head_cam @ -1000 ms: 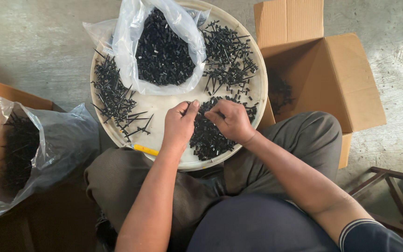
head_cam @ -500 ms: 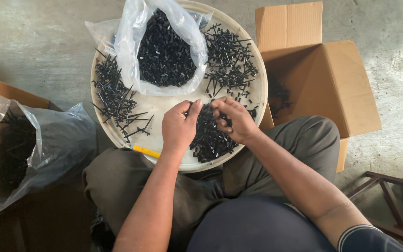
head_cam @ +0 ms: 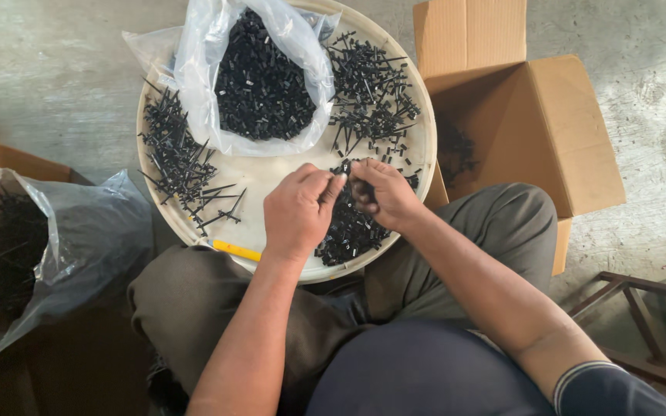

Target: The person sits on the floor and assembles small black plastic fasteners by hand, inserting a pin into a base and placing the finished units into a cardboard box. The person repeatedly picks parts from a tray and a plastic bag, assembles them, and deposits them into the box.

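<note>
Both hands meeting over black parts pile [head_cam: 348,227] on round tray [head_cam: 271,181]: left hand [head_cam: 298,212] & right hand [head_cam: 383,192] pinching small pieces, fingertips now closer together vs. a sec ago.

Over the last second both hands have lifted a little off the heap of small black parts [head_cam: 348,231] on the round tray [head_cam: 271,173] and drawn closer together. The left hand [head_cam: 298,212], which a second ago lay with its fingers down on the heap, is now raised, its fingertips pinched and turned toward the other hand. The right hand [head_cam: 383,192] has curled up from the pile too, its fingers closed round something small and dark that I cannot make out, its fingertips almost meeting the left's. The whole view has also slid slightly, the tray sitting a touch higher.
</note>
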